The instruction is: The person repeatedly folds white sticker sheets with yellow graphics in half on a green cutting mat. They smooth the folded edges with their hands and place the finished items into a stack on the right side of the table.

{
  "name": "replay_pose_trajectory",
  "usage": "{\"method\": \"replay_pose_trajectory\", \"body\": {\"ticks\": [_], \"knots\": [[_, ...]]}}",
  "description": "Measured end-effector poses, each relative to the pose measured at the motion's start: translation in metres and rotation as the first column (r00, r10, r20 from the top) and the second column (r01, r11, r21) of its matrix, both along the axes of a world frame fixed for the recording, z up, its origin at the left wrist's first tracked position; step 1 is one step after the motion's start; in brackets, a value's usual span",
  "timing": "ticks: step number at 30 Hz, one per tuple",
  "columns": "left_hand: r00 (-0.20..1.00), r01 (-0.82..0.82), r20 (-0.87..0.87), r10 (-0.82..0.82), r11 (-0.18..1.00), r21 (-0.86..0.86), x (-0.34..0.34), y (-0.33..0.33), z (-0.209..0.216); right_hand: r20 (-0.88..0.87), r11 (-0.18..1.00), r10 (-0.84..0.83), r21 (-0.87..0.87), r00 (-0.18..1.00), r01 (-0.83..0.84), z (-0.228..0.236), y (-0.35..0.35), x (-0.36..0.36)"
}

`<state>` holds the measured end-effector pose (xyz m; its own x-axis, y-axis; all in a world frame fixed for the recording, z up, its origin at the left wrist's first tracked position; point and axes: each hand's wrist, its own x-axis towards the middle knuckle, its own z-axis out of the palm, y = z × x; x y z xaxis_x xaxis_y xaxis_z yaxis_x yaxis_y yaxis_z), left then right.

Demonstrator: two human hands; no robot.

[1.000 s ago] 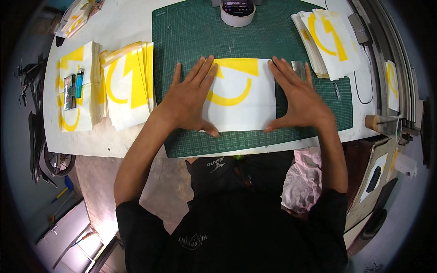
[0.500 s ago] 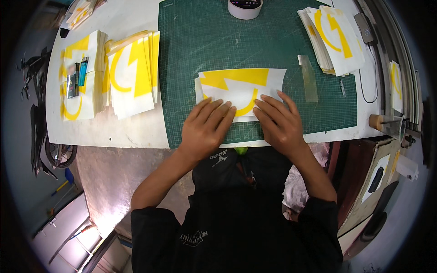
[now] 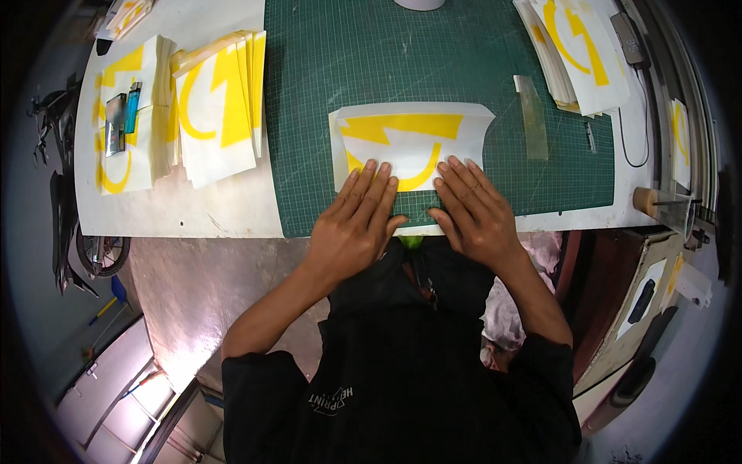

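Note:
A white sheet with bold yellow shapes (image 3: 411, 142) lies crosswise on the green cutting mat (image 3: 371, 66), close to the table's front edge. A pale strip borders its far side, and its right end curls up a little. My left hand (image 3: 355, 213) rests flat on the near left part of the sheet, fingers stretched out. On the near right part lies my right hand (image 3: 477, 213), likewise flat with fingers extended. Both thumbs point inward, toward each other, near the mat's front edge. Neither hand grips anything.
Stacks of similar yellow-and-white sheets lie left (image 3: 224, 108) and far right (image 3: 580, 54). A blue lighter (image 3: 132, 108) and a dark small pack (image 3: 115, 124) sit on the leftmost stack (image 3: 154, 166). A translucent strip (image 3: 532, 120) and a slim cutter (image 3: 590, 138) lie right.
My fingers have straightened and flattened onto the sheet, and my thumbs now show pointing inward. A pale strip now shows along its far edge. The whole view has shifted slightly.

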<state>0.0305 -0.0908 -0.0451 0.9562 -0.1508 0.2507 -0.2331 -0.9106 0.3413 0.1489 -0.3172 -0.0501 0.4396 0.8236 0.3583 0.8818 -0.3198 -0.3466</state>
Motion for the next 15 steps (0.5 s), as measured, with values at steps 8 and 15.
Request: {"method": "replay_pose_trajectory", "body": {"ticks": [8, 15], "knots": [[1.0, 0.009, -0.008, -0.009, 1.0, -0.017, -0.0002, 0.0035, -0.0039, 0.012, 1.0, -0.007, -0.006, 1.0, 0.007, -0.0021, 0.0002, -0.0008], [1.0, -0.01, -0.01, 0.011, 1.0, 0.01, -0.0017, 0.0023, -0.0031, 0.008, 1.0, -0.013, -0.005, 1.0, 0.013, -0.0009, 0.0015, -0.001]]}}
